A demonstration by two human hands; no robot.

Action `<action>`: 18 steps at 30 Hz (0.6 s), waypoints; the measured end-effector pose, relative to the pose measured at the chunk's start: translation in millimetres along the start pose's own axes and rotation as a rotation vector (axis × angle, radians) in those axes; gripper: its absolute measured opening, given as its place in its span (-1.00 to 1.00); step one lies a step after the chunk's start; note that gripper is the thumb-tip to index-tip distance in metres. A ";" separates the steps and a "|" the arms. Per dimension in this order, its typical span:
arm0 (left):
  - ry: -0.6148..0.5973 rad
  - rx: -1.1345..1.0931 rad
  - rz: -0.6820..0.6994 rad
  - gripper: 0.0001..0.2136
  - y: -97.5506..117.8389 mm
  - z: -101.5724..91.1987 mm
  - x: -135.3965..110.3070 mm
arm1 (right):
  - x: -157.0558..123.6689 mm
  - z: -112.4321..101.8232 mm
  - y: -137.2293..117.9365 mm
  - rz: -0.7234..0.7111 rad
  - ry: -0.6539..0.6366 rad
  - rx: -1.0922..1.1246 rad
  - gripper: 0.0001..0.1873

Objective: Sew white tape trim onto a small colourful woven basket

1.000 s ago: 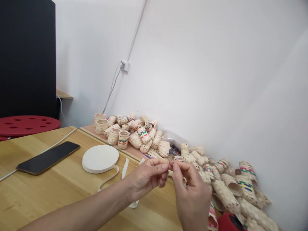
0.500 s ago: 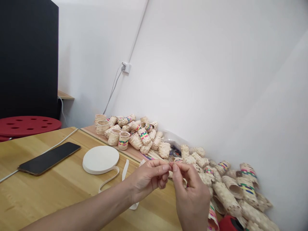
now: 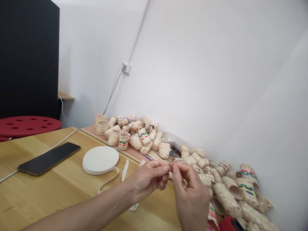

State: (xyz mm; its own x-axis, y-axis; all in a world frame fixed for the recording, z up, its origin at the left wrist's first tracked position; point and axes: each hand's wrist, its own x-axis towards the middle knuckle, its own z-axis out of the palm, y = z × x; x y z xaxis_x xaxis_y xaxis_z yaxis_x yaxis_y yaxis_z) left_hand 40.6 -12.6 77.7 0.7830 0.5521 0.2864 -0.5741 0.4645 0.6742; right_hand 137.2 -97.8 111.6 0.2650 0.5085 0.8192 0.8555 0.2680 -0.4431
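My left hand (image 3: 148, 181) and my right hand (image 3: 191, 195) meet above the wooden table (image 3: 48, 189), fingertips touching. Each is closed in a pinch on something small that I cannot make out. A white strap (image 3: 109, 179) trails from a flat white roll (image 3: 100, 159) toward and under my left hand. Just behind my hands lies a long heap of small woven baskets (image 3: 144, 136), some with coloured bands, running along the wall to the right.
A black phone (image 3: 49, 158) with a white cable (image 3: 60, 141) lies on the table at left. A red stool seat (image 3: 26, 125) with holes stands beyond the table's edge, before a black panel (image 3: 27, 57). A wall socket (image 3: 126, 67) holds a plug.
Both hands stay pinched together at the same spot. The view has shifted very slightly.
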 end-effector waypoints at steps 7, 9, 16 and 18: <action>0.001 -0.002 0.004 -0.70 0.4 0.8 -0.1 | -0.7 -0.7 1.1 -0.029 0.013 -0.021 -0.81; -0.002 -0.003 0.006 -0.71 0.6 0.8 -0.1 | -1.1 -0.9 1.5 -0.036 0.013 -0.024 -0.82; 0.003 0.002 0.014 -0.71 1.0 1.4 -1.0 | -1.7 -0.6 2.1 -0.015 0.001 -0.014 -0.82; 0.005 -0.003 0.014 -0.71 1.1 2.1 -1.0 | -1.5 -0.3 3.0 -0.021 0.004 -0.013 -0.82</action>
State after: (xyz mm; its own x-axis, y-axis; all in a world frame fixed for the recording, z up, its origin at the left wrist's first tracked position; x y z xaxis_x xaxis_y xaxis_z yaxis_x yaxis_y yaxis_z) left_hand 39.7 -14.1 79.6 0.7738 0.5618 0.2927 -0.5858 0.4587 0.6682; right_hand 139.6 -98.1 109.1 0.2485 0.4995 0.8299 0.8666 0.2680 -0.4209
